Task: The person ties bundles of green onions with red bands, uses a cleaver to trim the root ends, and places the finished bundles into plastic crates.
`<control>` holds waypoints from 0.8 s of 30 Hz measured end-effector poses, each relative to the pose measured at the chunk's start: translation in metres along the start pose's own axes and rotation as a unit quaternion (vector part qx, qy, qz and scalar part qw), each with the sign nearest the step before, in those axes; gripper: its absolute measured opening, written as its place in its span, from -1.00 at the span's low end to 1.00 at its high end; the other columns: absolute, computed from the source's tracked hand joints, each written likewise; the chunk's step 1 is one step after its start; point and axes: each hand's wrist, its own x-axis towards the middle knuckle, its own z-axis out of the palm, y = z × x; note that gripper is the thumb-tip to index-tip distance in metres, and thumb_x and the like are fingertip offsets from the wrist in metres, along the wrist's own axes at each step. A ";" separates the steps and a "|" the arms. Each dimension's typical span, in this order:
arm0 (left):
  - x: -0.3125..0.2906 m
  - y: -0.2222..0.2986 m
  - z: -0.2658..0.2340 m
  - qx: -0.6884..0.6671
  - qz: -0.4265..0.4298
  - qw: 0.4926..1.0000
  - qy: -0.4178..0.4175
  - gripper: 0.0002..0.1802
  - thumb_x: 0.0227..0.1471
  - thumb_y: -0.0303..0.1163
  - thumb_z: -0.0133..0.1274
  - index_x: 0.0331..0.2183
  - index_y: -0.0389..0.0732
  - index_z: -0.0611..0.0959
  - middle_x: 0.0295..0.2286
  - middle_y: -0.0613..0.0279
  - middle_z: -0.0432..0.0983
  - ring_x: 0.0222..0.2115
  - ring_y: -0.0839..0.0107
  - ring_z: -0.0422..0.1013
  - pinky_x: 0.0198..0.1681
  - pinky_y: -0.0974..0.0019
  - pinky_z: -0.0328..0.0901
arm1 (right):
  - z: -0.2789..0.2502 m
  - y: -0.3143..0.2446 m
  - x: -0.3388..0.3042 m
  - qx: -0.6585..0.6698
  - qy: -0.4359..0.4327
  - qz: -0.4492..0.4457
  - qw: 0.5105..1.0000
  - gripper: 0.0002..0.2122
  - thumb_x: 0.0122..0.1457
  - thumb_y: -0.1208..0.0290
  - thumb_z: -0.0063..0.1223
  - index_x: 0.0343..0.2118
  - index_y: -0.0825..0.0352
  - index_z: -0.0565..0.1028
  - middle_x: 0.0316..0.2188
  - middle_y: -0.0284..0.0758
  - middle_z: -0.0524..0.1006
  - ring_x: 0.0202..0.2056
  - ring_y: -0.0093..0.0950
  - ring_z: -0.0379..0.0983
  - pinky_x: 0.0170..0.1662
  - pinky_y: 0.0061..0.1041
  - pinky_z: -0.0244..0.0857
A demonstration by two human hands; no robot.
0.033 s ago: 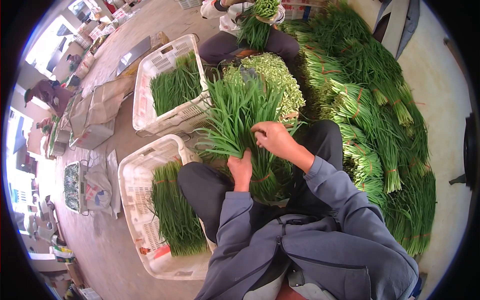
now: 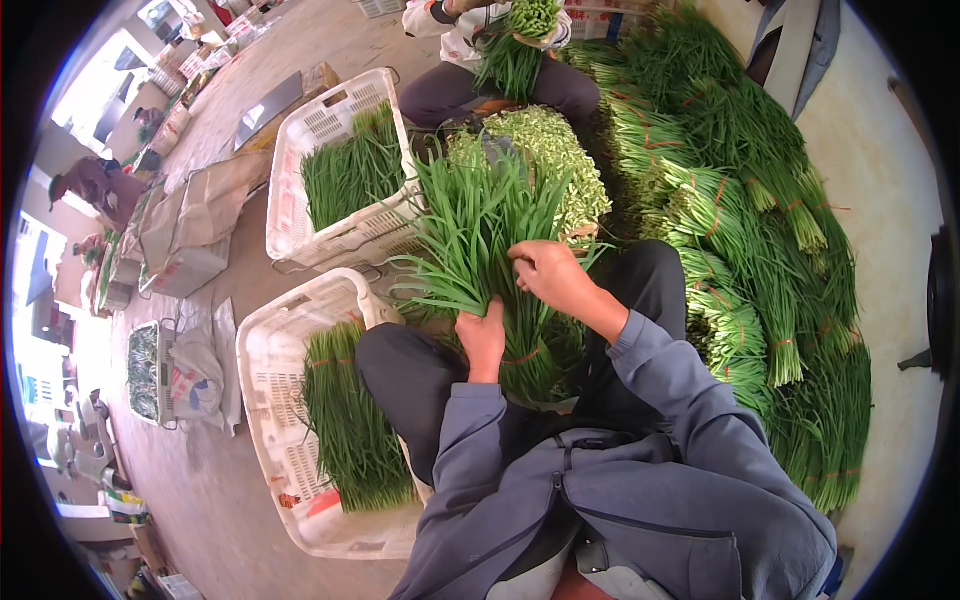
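A leafy bunch of green stalks like garlic chives (image 2: 495,215) stands between my knees, its leaf tips spreading away from me. My left hand (image 2: 482,340) is closed round its near left side, thumb up. Lower down, an orange band (image 2: 524,357) circles the stalks. My right hand (image 2: 550,272) is closed at the right side of the leaves, fingers bent and pinched together; what they hold, if anything, is hidden. Beyond the bunch lies a heap of pale green cut pieces (image 2: 560,165).
On my left stand a near white crate (image 2: 262,400) and a far white crate (image 2: 285,190), both holding green bundles. Banded stalks (image 2: 720,210) are piled along the wall at right. A co-worker (image 2: 470,85) sits opposite, holding a bundle. Wrapped boxes (image 2: 190,235) stand farther left.
My right hand has shifted very slightly to the right and away from me. The left hand and the bunch have barely moved.
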 end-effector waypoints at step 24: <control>0.000 -0.007 -0.004 0.008 0.026 1.000 0.004 -0.78 -0.01 -0.48 0.15 -0.28 -0.39 0.64 -0.41 0.19 0.63 -0.41 0.45 0.48 -0.26 0.29 0.35 | 0.001 0.004 -0.003 0.005 0.000 0.071 0.997 -0.83 0.23 0.56 0.03 -0.17 0.52 0.49 -0.53 -0.20 0.58 -0.51 -0.51 0.58 -0.45 -0.51 0.46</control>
